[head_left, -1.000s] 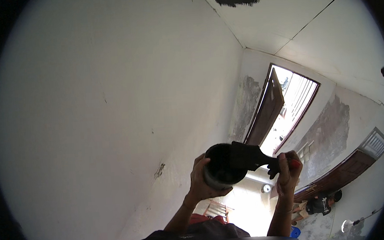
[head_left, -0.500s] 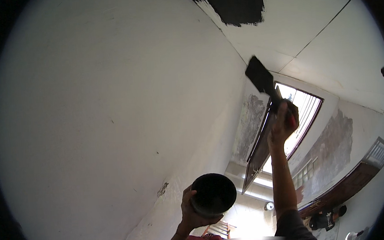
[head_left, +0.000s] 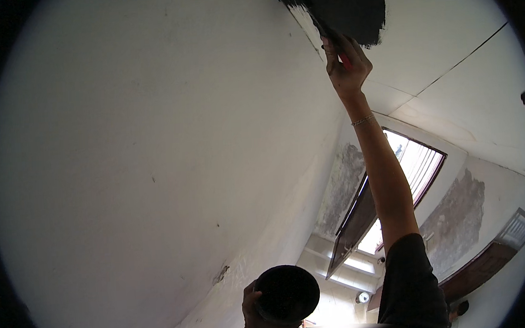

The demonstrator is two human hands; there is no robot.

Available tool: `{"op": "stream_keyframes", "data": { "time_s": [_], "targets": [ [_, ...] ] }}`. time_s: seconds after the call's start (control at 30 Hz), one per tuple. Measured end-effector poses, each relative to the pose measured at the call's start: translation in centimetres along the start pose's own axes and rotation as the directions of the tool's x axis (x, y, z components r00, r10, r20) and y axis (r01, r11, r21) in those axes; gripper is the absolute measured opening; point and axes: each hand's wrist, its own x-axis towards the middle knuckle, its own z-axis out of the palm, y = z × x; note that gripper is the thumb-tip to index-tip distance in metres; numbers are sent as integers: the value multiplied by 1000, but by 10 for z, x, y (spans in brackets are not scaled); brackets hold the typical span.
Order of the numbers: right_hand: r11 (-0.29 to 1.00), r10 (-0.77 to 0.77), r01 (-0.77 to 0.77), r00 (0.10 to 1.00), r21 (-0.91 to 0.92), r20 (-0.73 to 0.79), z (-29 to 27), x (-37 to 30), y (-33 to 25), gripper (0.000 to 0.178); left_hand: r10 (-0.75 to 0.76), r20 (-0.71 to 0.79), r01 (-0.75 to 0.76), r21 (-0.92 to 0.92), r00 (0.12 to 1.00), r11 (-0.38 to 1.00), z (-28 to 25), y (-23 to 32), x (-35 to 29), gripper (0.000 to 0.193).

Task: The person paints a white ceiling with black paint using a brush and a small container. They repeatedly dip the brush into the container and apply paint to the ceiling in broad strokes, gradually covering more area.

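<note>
Wall (head_left: 123,142), pale and scuffed, fills the left and centre of the frame beside you. Off-white ceiling (head_left: 461,67) with a dark seam spans the upper right. Your right arm (head_left: 390,180), in a dark short sleeve, extends from the lower right toward the top centre. A black patch (head_left: 358,5) with ragged, streaky edges lies on the ceiling at the top. Behind your arm, right of centre, a brown door (head_left: 356,227) stands ajar by a bright barred opening (head_left: 423,163). At the lower centre you hold a round black container (head_left: 287,293), its inside too dark to read. Your left hand (head_left: 252,315) wraps its left side, thumb at the rim, other fingers mostly hidden. Near the top centre, your right hand (head_left: 350,77) grips a brush (head_left: 344,61) by its handle, which shows red; its dark head merges with the patch. A thin bracelet (head_left: 363,119) circles your right wrist.
</note>
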Motion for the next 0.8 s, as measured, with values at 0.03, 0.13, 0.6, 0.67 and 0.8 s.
{"op": "stream_keyframes", "data": {
  "time_s": [0.03,0.13,0.6,0.67,0.8],
  "targets": [
    [999,-33,33,999,-2,-7,7,-1,4,24,1,-2,-1,-5,1000,1000,0,0,0,122],
    [993,-113,113,994,-28,-6,20,-13,18,22,-1,-8,1,-9,1000,1000,-2,-1,0,122],
    [974,176,-159,979,-161,101,-5,-100,54,17,-317,-205,266,-242,926,933,-9,-10,-3,122],
    [993,31,-22,997,-116,76,-3,-78,42,20,-122,-125,113,-76,985,991,-10,-10,-4,123],
    [985,-156,159,987,-66,42,12,-43,30,23,-61,-60,59,-33,996,998,-8,-11,-1,124]
  ]
}}
